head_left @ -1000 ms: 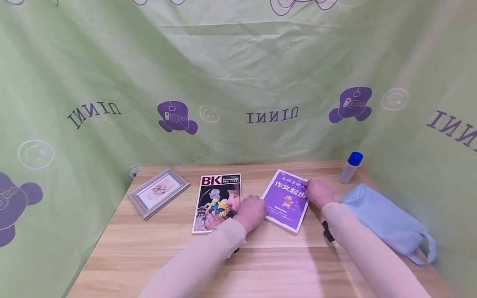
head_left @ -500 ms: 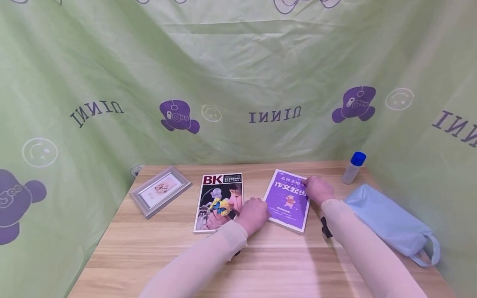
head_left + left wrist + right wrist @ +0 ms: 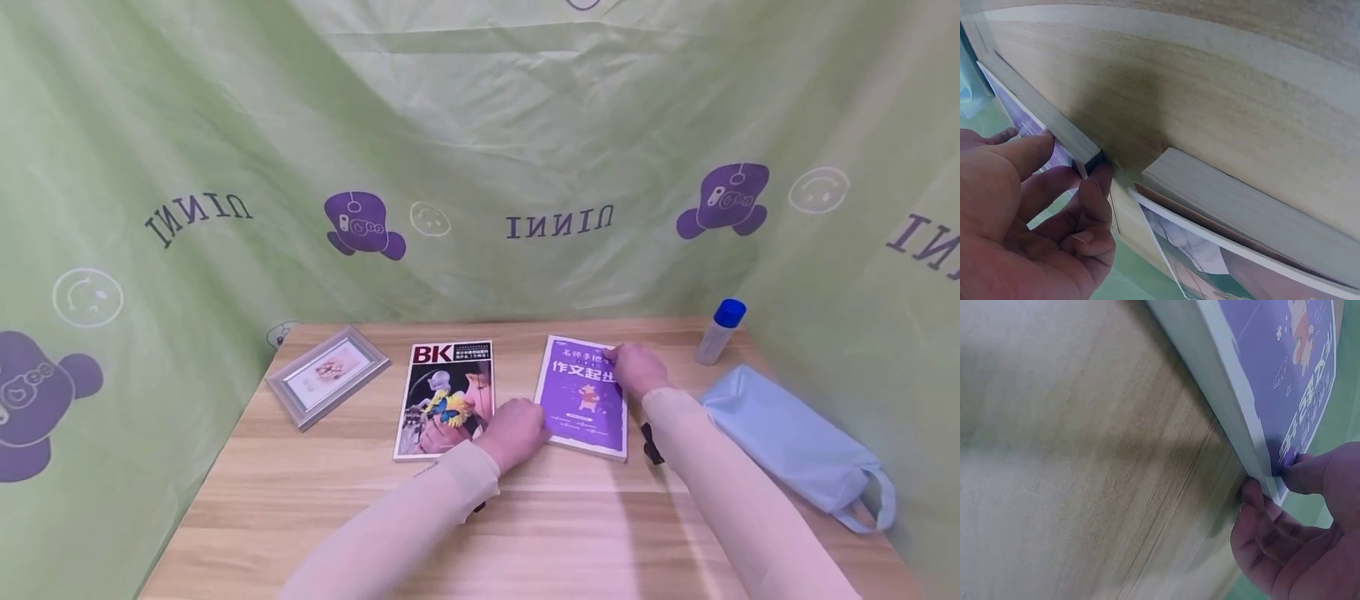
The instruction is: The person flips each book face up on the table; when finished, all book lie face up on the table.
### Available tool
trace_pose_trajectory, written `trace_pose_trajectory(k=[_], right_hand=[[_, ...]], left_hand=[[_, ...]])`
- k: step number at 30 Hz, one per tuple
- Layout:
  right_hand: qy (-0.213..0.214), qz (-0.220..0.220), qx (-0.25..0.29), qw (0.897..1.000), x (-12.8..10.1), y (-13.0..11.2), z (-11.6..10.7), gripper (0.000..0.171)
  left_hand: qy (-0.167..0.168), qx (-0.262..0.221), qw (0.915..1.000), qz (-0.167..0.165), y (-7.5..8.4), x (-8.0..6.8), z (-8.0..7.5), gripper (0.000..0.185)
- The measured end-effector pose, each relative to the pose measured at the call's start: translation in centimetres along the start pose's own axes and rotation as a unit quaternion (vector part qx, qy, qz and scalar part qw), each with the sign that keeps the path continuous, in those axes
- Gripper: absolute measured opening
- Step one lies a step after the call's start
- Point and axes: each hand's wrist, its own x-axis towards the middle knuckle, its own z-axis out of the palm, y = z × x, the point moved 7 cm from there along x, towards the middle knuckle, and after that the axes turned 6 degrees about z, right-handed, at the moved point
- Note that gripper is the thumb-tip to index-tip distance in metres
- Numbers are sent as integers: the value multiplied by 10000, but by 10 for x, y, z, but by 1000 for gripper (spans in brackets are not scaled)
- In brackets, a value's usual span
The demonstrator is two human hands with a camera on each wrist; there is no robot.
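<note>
A purple book (image 3: 581,400) with white lettering and a cartoon animal lies flat on the table. My left hand (image 3: 515,433) holds its left edge; in the left wrist view the thumb (image 3: 1038,153) rests on the cover and the fingers curl at the side. My right hand (image 3: 637,371) pinches the book near its upper right corner. In the right wrist view the thumb (image 3: 1307,474) presses the cover, with the fingers against the page edge. Left of it lies a magazine-like BK book (image 3: 446,400), its lower right part behind my left hand.
A silver picture frame (image 3: 330,375) lies angled at the far left of the wooden table (image 3: 315,492). At the right stand a clear bottle with a blue cap (image 3: 722,331) and, nearer, a light blue pouch (image 3: 795,442). Green curtain (image 3: 450,275) hangs behind the table.
The purple book has turned slightly between my hands and now lies straighter, its lower end shifted right. Both hands keep hold of it. The head view has tilted a little.
</note>
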Motion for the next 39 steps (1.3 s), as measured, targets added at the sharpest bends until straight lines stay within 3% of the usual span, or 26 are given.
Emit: trace_pose_trajectory(k=[10, 20, 29, 39], right_hand=[[18, -82, -147, 9999, 5, 3, 1, 47], [118, -197, -300, 9993, 8, -1, 5, 46], [255, -339, -318, 9986, 9, -7, 10, 44], [441, -509, -287, 9973, 9, -6, 16, 45]], left_hand=[[-314, -446, 9985, -102, 11, -3, 1, 23], [-404, -347, 9986, 75, 23, -9, 2, 21], [-449, 140, 9983, 356, 26, -10, 4, 19], [-400, 253, 9980, 424, 24, -9, 11, 16]])
